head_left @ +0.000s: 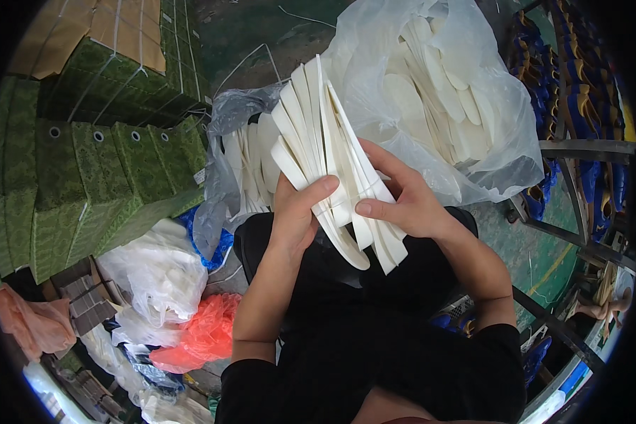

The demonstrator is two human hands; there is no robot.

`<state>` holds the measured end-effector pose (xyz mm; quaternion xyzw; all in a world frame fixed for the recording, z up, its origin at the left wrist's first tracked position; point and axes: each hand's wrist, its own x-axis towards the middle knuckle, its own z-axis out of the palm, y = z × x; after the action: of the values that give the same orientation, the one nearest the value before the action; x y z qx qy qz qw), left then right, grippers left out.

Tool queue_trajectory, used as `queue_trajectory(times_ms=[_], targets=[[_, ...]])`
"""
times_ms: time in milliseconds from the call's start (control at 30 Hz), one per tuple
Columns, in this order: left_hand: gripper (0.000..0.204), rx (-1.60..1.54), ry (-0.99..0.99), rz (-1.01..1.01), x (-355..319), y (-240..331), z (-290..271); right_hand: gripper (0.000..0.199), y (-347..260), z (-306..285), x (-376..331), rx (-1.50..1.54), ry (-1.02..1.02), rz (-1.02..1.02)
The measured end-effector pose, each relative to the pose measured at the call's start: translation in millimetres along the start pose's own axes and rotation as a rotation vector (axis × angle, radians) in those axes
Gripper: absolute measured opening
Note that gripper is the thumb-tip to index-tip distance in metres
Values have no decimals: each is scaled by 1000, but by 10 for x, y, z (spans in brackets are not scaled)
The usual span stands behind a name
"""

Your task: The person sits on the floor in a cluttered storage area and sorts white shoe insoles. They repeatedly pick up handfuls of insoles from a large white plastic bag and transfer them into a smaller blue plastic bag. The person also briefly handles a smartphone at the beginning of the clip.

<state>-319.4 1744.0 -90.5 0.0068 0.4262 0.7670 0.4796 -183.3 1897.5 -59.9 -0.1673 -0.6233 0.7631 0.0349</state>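
Observation:
A fanned bundle of white shoe insoles (332, 155) is held above my lap between both hands. My left hand (300, 205) is closed round its left side, thumb lying across the front. On the opposite side my right hand (406, 198) grips the bundle, its thumb pressed on the lower insoles and its fingers partly hidden behind. Beyond, a large clear plastic bag (505, 141) stands open with many more white insoles (442, 92) inside. Just left of the bundle, a smaller greyish plastic bag (222, 127) holds further insoles (251, 169).
Green patterned boxes (95, 177) stand stacked at the left, some tied with cord. White plastic bags (159, 272) and a red plastic bag (205, 332) lie below them. At the right, a metal rack (586, 148) carries blue shoes (583, 109). The floor (544, 265) is green.

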Motion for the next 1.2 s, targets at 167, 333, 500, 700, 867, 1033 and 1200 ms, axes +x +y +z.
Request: queue_trajectory(times_ms=[167, 333, 500, 700, 867, 1033, 1200], targets=[[80, -29, -31, 43, -45, -24, -9, 84, 78, 11, 42, 3, 33, 18], [82, -38, -27, 41, -47, -55, -24, 83, 49, 8, 57, 9, 34, 1], [83, -31, -50, 34, -43, -56, -44, 82, 87, -22, 94, 42, 33, 13], [83, 8, -63, 69, 7, -72, -23, 78, 97, -37, 140, 88, 48, 39], [110, 467, 8, 298, -21, -439, -3, 107, 169, 70, 177, -353, 62, -61], [139, 962, -115, 357, -241, -222, 47, 106, 202, 189, 336, -189, 119, 15], [118, 1984, -6, 510, -496, 530, -127, 78, 409, 135, 678, 167, -1, 302]])
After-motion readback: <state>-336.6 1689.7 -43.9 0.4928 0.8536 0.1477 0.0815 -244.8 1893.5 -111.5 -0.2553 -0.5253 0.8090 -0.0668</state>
